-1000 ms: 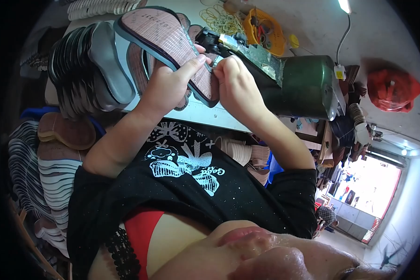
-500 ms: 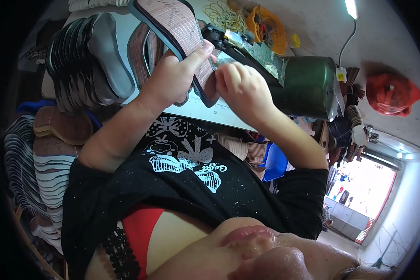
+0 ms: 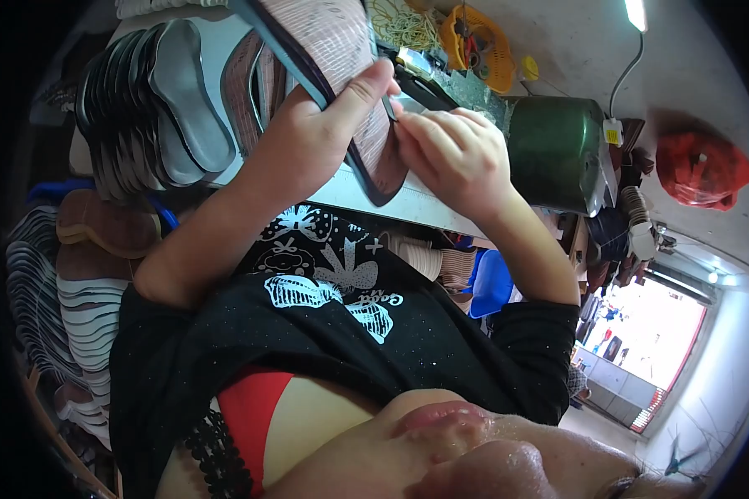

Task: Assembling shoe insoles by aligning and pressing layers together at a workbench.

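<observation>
A shoe sole (image 3: 329,41) with a pinkish-brown patterned face and a dark rim is held up at a slant over the table, its upper end cut off by the frame. My left hand (image 3: 324,125) wraps around its middle, thumb lying across the patterned face. At the sole's right edge, near its lower end, my right hand (image 3: 462,162) is closed with thumb and fingers pinched on the rim. Whether a thin strip lies between those fingertips is too small to make out. Behind my left hand stand more pinkish-brown soles (image 3: 240,87).
A row of grey soles (image 3: 193,100) stands on the white table (image 3: 333,195) at left. Beyond my right hand is a dark green machine housing (image 3: 553,158), with a yellow basket (image 3: 495,54) behind. Stacked soles (image 3: 87,324) fill the lower left; a blue bin (image 3: 493,284) sits below the table.
My right hand has shifted right, its fingers stretching from a tighter fist into a longer pinch. The sole has tipped slightly, its lower end moving down and right in my left hand.
</observation>
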`<move>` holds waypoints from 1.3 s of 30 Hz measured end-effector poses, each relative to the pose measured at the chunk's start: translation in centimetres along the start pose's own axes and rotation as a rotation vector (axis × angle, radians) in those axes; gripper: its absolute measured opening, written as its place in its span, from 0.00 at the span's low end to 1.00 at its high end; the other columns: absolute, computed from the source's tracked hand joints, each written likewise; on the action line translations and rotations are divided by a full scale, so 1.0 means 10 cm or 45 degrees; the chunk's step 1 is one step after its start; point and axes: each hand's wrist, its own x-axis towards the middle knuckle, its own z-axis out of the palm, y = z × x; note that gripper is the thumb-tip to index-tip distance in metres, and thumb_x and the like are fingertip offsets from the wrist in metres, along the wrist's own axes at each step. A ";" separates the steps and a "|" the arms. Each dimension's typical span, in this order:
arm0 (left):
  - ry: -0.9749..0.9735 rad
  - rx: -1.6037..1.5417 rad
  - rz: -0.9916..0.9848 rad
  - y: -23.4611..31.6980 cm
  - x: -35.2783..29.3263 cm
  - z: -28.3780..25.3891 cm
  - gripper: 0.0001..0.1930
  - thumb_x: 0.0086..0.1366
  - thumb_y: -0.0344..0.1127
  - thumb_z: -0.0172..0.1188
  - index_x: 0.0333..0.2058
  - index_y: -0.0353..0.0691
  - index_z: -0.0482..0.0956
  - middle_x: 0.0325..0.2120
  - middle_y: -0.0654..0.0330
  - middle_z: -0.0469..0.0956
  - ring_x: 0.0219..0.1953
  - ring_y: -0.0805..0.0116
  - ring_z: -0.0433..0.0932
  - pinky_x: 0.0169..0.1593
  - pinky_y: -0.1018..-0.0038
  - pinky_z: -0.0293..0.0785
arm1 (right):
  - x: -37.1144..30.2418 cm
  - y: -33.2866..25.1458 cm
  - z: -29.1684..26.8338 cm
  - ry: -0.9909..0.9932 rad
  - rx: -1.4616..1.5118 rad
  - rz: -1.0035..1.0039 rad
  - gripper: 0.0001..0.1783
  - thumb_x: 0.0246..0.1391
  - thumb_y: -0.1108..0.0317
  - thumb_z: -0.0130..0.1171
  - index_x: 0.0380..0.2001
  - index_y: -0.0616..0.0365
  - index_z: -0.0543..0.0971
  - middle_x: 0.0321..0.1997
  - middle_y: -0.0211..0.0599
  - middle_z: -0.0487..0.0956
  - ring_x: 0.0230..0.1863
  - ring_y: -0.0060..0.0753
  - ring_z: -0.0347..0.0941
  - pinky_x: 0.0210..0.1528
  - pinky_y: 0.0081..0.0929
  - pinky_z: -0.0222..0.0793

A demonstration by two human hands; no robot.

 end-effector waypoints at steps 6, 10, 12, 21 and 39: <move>-0.034 0.061 0.031 0.03 0.01 0.00 0.13 0.69 0.36 0.48 0.41 0.35 0.78 0.33 0.62 0.79 0.36 0.78 0.77 0.43 0.80 0.71 | 0.00 -0.02 -0.01 0.102 1.046 0.989 0.05 0.44 0.72 0.63 0.23 0.61 0.77 0.19 0.32 0.75 0.18 0.25 0.71 0.22 0.20 0.68; -0.057 -0.115 -0.074 -0.05 0.03 0.01 0.15 0.69 0.37 0.48 0.41 0.32 0.78 0.35 0.61 0.79 0.38 0.77 0.77 0.45 0.79 0.72 | 0.11 -0.04 -0.07 0.096 0.368 0.355 0.05 0.44 0.74 0.63 0.27 0.60 0.77 0.21 0.34 0.75 0.22 0.27 0.74 0.24 0.21 0.70; 0.002 -0.107 -0.173 -0.08 0.02 0.05 0.17 0.69 0.41 0.49 0.38 0.33 0.81 0.29 0.63 0.81 0.32 0.78 0.77 0.41 0.80 0.70 | 0.08 0.02 -0.03 0.058 0.167 0.173 0.06 0.43 0.74 0.64 0.28 0.59 0.78 0.21 0.34 0.75 0.22 0.29 0.74 0.25 0.22 0.71; 0.348 -0.204 0.227 -0.06 0.22 0.10 0.10 0.60 0.34 0.62 0.36 0.32 0.79 0.31 0.60 0.80 0.32 0.76 0.77 0.38 0.78 0.73 | -0.05 -0.03 0.04 0.333 1.571 1.087 0.07 0.57 0.71 0.55 0.35 0.65 0.76 0.33 0.26 0.77 0.31 0.13 0.70 0.33 0.14 0.66; 0.092 0.398 0.060 -0.74 1.34 -0.05 0.13 0.60 0.37 0.63 0.38 0.33 0.78 0.32 0.61 0.80 0.31 0.79 0.77 0.37 0.82 0.73 | -0.16 -0.36 0.69 0.789 2.256 1.490 0.17 0.63 0.61 0.48 0.41 0.67 0.73 0.35 0.45 0.80 0.31 0.36 0.80 0.34 0.28 0.76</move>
